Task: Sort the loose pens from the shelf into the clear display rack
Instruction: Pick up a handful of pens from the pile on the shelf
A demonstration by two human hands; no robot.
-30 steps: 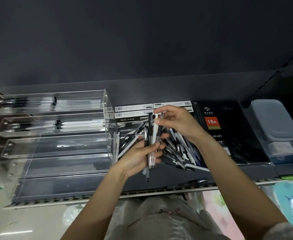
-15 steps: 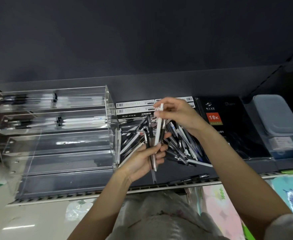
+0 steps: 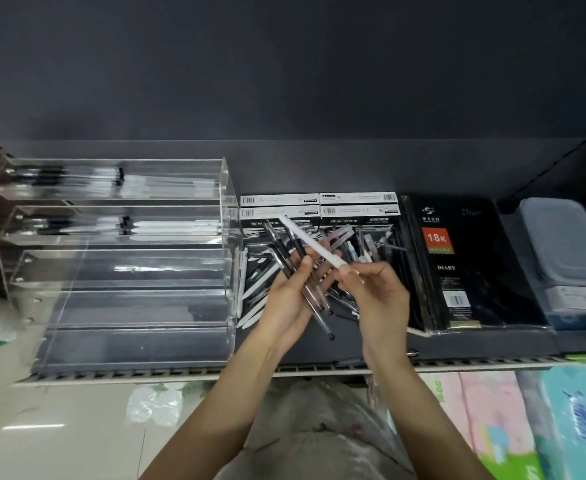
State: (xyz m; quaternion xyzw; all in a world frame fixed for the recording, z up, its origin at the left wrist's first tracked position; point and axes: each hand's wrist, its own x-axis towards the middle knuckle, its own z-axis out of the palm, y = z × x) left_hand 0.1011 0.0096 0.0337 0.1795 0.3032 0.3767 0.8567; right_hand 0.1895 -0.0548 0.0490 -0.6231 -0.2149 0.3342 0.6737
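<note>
left hand (image 3: 289, 299): palm up over the near side of the pile, fingers curled around a small bunch of dark pens (image 3: 305, 285) that fan out past both ends of the grip. Thumb lies across the top of them.
right hand (image 3: 376, 296): pinching one white pen (image 3: 310, 242) by its near end between thumb and fingertips. The pen angles up and to the left, crossing over the bunch in the other hand.
loose pens (image 3: 353, 258): still a messy heap on the shelf (image 3: 475, 346), just right of the rack and in front of some white pen boxes (image 3: 319, 206). Black and white ones all tangled together.
clear display rack (image 3: 121, 265): sits at the left end of the shelf, stepped tiers. The two far tiers already have pens lying in them, the nearer tiers look bare from here.
other stuff: black diary (image 3: 457, 265) right of the pile, a lidded plastic tub (image 3: 561, 251) further right.
where it's at, my guess: mid-sort, picking the white one out of the handful before it goes over to a tier.
what could go wrong: that bunch is loosely held, so pulling the white pen across it could drag a dark one out and drop it off the near shelf edge onto the floor. Also the rack walls are clear, so easy to clip a tier lip and send the pen into the wrong row.
</note>
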